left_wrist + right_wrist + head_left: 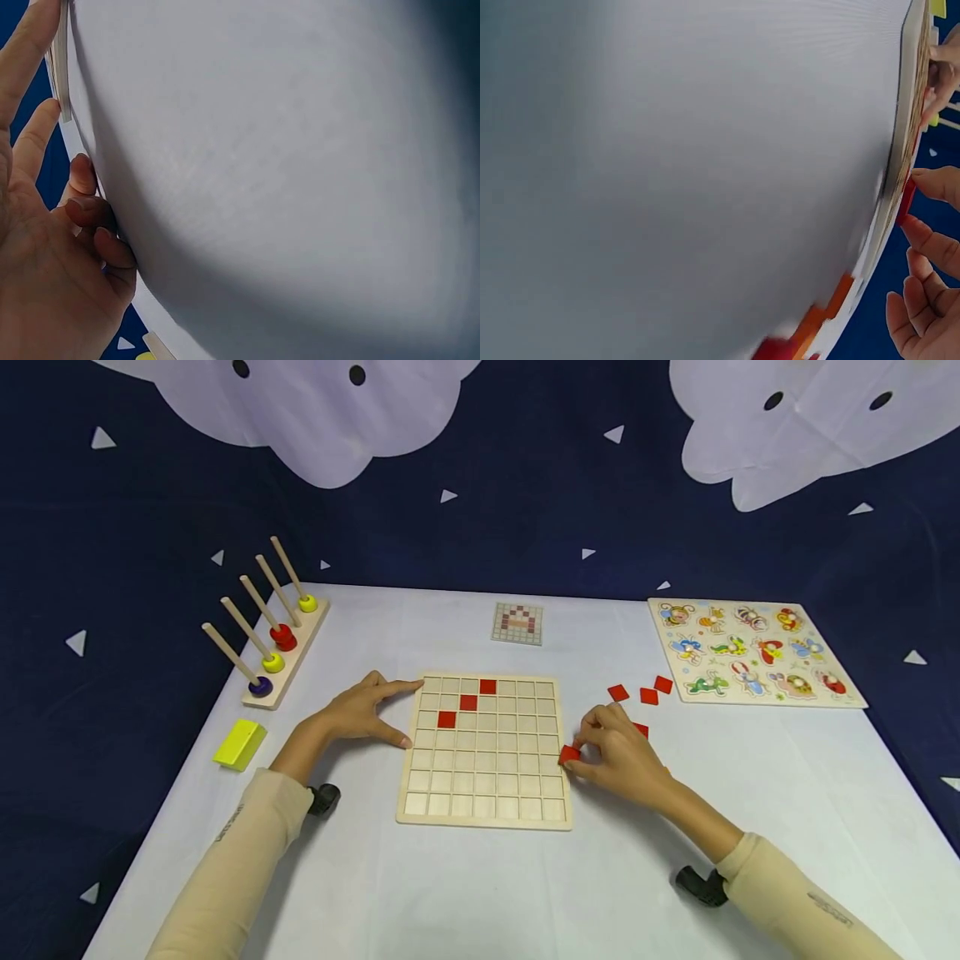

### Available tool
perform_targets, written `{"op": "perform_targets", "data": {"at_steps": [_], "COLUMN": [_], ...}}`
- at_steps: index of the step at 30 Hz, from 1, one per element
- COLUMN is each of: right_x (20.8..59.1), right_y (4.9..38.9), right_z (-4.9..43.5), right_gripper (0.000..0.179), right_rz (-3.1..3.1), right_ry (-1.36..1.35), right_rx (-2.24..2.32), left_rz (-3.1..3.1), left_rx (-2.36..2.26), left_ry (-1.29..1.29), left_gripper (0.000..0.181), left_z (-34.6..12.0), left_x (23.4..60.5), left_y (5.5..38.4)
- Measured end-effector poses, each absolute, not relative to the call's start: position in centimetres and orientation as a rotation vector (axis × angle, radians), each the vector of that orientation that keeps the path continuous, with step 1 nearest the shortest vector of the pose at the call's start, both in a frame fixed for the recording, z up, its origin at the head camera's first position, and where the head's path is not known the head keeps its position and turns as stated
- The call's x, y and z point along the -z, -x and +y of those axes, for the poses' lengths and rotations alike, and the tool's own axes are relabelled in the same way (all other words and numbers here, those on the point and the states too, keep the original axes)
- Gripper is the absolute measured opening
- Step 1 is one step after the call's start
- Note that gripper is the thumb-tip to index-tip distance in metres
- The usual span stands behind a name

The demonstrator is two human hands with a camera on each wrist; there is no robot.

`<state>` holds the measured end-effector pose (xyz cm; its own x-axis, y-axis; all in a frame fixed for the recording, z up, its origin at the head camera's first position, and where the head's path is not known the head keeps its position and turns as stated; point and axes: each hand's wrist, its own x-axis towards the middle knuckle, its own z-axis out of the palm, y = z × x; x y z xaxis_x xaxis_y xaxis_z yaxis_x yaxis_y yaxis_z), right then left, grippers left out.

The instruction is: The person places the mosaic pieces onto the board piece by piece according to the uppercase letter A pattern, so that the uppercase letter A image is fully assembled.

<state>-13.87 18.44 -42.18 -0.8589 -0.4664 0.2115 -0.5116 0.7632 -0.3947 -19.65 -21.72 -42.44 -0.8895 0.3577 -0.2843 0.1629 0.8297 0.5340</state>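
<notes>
A wooden grid board (483, 783) lies mid-table with three red square tiles in its cells: one in the top row (487, 687), one lower and to its left (468, 702), one lower still (447, 719). My left hand (358, 710) touches the board's left edge with thumb and index finger stretched out; the left wrist view shows its other fingers loosely bent. Between thumb and fingers, my right hand (626, 756) pinches a red tile (569, 755) at the board's right edge. Several loose red tiles (648, 696) lie beyond that hand, one partly hidden by it.
A small pattern card (517, 624) lies behind the board. At the back right is an insect puzzle board (757, 652). On the left stand a peg stacker (281, 664) with coloured beads and a yellow block (240, 745). A dark cloth hangs behind the white table (465, 893).
</notes>
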Motion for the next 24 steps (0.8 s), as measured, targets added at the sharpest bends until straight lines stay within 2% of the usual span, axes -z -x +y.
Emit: {"op": "perform_targets", "data": {"at_steps": [24], "right_x": [41.7], "right_y": [16.8], "right_z": [8.2], "right_gripper": [0.021], "right_rz": [-2.784], "right_ry": [-1.111], "right_rx": [-0.699], "left_rz": [2.635], "left_rx": [-0.705], "left_ry": [-0.377], "left_gripper": [0.104], "left_z": [-21.7], "left_x": [42.6], "left_y": [19.7]}}
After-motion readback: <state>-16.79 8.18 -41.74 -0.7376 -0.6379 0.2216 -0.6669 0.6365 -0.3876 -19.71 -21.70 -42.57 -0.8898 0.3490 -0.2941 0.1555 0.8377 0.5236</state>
